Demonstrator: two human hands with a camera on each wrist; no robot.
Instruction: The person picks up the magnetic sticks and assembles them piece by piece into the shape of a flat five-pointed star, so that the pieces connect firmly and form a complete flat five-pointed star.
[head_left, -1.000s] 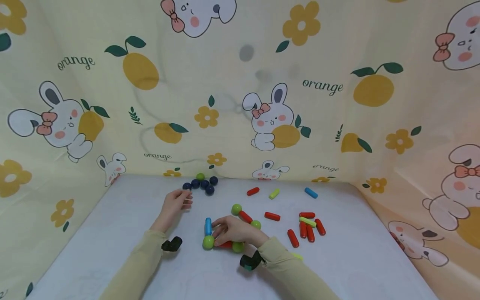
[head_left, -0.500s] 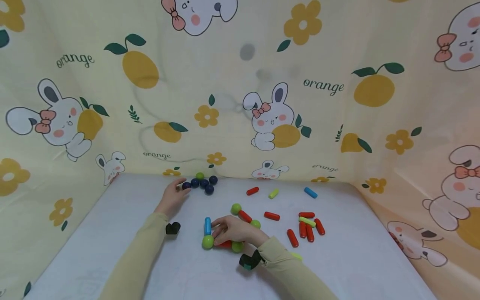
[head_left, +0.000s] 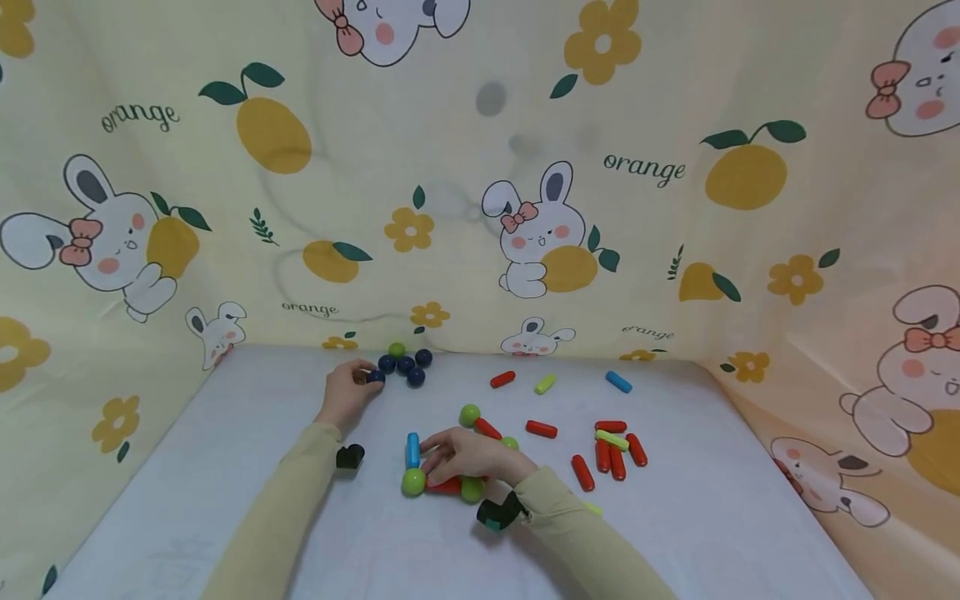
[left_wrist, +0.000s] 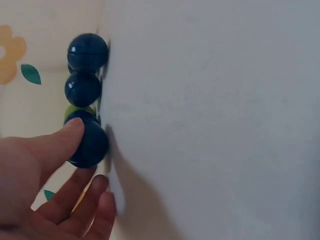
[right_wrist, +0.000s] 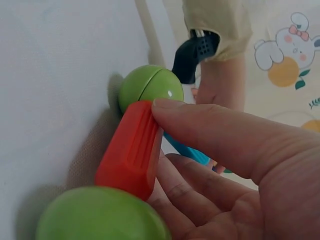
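At the back left, my left hand (head_left: 348, 394) pinches a dark blue ball (left_wrist: 91, 145) between thumb and fingers; several more dark blue balls (head_left: 416, 377) and a green ball (head_left: 397, 350) sit beside it. My right hand (head_left: 474, 456) holds a red rod (right_wrist: 131, 152), thumb on one end and fingers behind it. That rod lies between two green balls (head_left: 413, 482). A blue rod (head_left: 412, 450) extends back from the left one. Behind my right hand, another red rod (head_left: 487, 428) joins a green ball (head_left: 470, 414) to one the hand partly covers.
Loose red rods (head_left: 582, 472) lie on the white table (head_left: 720, 517) to the right, several of them clustered with a yellow-green rod (head_left: 612, 440) on top. Farther back are a blue rod (head_left: 618, 382) and a yellow-green rod (head_left: 545, 384). A printed cloth (head_left: 450, 250) rises behind the table.
My left hand has moved forward to the nearest dark blue ball and taken it between thumb and fingers. My right hand has stayed at the red rod.
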